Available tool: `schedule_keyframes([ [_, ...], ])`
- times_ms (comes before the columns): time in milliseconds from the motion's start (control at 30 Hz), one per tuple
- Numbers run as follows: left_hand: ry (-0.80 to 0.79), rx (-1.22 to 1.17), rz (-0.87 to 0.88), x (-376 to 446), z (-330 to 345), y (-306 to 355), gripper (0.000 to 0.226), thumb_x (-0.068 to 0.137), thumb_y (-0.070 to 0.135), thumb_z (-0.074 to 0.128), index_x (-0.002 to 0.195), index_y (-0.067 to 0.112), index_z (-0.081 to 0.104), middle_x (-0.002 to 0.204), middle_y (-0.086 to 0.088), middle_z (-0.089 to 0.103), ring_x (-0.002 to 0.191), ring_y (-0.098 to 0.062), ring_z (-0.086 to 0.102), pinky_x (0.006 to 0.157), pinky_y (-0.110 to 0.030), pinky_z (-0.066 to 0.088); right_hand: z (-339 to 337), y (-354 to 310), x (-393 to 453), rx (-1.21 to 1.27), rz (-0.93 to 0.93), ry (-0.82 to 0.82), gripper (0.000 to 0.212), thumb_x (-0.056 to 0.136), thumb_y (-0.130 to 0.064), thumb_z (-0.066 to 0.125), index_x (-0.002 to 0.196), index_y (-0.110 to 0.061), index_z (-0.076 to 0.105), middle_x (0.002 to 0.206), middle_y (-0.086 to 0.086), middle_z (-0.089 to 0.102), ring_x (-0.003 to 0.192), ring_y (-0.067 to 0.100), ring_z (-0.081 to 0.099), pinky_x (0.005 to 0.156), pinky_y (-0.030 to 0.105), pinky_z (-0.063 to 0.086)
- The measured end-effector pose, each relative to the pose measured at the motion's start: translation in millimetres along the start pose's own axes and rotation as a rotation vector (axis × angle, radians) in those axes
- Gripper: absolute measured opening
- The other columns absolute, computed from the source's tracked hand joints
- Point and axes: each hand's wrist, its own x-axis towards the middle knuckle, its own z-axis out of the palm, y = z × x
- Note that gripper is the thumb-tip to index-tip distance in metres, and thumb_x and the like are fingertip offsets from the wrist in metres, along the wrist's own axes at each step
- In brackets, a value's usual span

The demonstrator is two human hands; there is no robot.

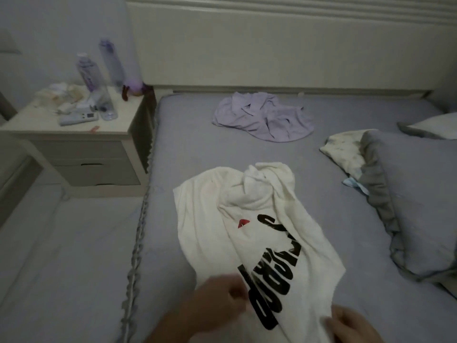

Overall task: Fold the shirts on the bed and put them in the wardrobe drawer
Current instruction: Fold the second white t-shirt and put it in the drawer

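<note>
White cotton shirt with black lettering (249,233) — crumpled on grey bed (197,134); both hands' fingers (235,290) clamped on hem. Risk: bunched collar folding crooked.

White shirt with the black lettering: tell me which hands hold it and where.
Both. The left hand and the right hand grip the white shirt at its near edge, either side of the print.

Between the fingers (232,297) of both hands, the white shirt (210,219) looks like soft matt cloth with flat black print; beyond them, the lilac shirt (264,117) seems similar cloth.
</note>
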Motion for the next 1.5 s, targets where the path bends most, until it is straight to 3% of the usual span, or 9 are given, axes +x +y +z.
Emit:
schedule_keyframes([
  [167,0.691,0.054,-0.041,56.3,-58.7,-13.0,0.038,0.083,0.014,0.063,0.119,0.023,0.055,0.117,0.001,0.054,0.107,-0.018,0.052,0.09,-0.026,0.039,16.7,-102.7,54.1,-0.257,-0.176,0.34,0.074,0.076,-0.037,0.075,0.14,-0.012,0.045,0.135,0.021,0.051,0.123,0.038,0.049,0.101,0.048,0.041],
  [333,0.732,-0.283,-0.213,106.6,-122.5,-43.1,0.076,0.087,0.026,0.07,0.15,0.014,0.029,0.148,-0.014,0.041,0.132,-0.033,0.044,0.108,-0.043,0.037,55.6,-204.8,115.4,-0.706,-0.236,0.395,0.087,0.083,-0.066,0.05,0.149,-0.015,0.026,0.156,0.019,0.014,0.144,0.038,0.011,0.115,0.057,0.009],
  [467,0.751,-0.549,-0.286,132.9,-150.8,-61.0,0.078,0.087,0.042,0.069,0.149,0.011,0.032,0.146,-0.016,0.046,0.126,-0.034,0.051,0.098,-0.041,0.043,60.1,-247.7,150.0,-0.942,-0.187,0.44,0.081,0.082,-0.072,0.042,0.135,-0.011,0.045,0.144,0.016,0.033,0.134,0.038,0.025,0.112,0.061,0.008],
  [700,0.651,-0.429,-0.057,147.1,-163.3,-51.0,0.015,0.075,0.031,0.069,0.069,0.02,0.061,0.066,0.003,0.062,0.066,-0.017,0.056,0.057,-0.029,0.045,64.9,-260.8,174.9,-0.388,-0.401,-0.016,0.048,0.089,-0.031,0.066,0.132,-0.014,0.054,0.127,0.01,0.061,0.117,0.029,0.057,0.091,0.033,0.045],
  [867,0.628,-0.951,0.246,94.6,-190.4,-93.1,0.044,0.053,0.028,0.079,0.093,0.015,0.066,0.099,-0.013,0.074,0.082,-0.031,0.07,0.06,-0.037,0.057,13.3,-211.5,155.9,0.123,-0.338,0.304,0.031,0.07,-0.035,0.065,0.098,-0.021,0.066,0.094,0.0,0.07,0.082,0.016,0.065,0.064,0.029,0.047],
  [1033,0.654,-0.402,-0.214,105.0,-202.6,-119.3,0.052,0.065,0.02,0.075,0.114,0.029,0.061,0.118,-0.013,0.061,0.099,-0.03,0.059,0.083,-0.043,0.05,-1.3,-197.1,163.0,-0.219,-0.09,0.375,0.094,0.083,-0.019,0.073,0.154,-0.009,0.012,0.155,0.024,0.023,0.139,0.041,0.031,0.109,0.048,0.032],
  [1167,0.8,0.068,-0.068,129.3,-203.2,-80.8,0.047,0.075,0.041,0.069,0.121,0.033,0.061,0.115,0.004,0.059,0.104,-0.019,0.057,0.09,-0.042,0.049,33.6,-228.2,158.0,-0.44,-0.522,0.343,0.077,0.087,-0.036,0.068,0.15,-0.011,0.032,0.15,0.015,0.041,0.135,0.032,0.041,0.108,0.042,0.034],
  [1300,0.376,0.192,-0.018,164.3,-172.4,-32.6,0.055,0.087,0.041,0.068,0.136,0.022,0.052,0.126,-0.001,0.061,0.108,-0.019,0.059,0.091,-0.027,0.043,90.4,-247.0,160.3,-0.526,-0.283,-0.099,0.092,0.081,-0.07,0.057,0.148,-0.011,0.034,0.147,0.013,0.047,0.128,0.03,0.05,0.098,0.034,0.04],
  [1500,-0.094,0.006,0.118,137.8,-158.8,-17.0,0.041,0.069,0.033,0.078,0.107,0.043,0.068,0.106,0.016,0.071,0.098,-0.003,0.066,0.081,-0.02,0.051,102.2,-243.5,155.9,-0.403,-0.494,-0.228,0.035,0.088,-0.019,0.063,0.123,-0.02,0.061,0.114,-0.003,0.063,0.103,0.018,0.059,0.084,0.022,0.039],
])
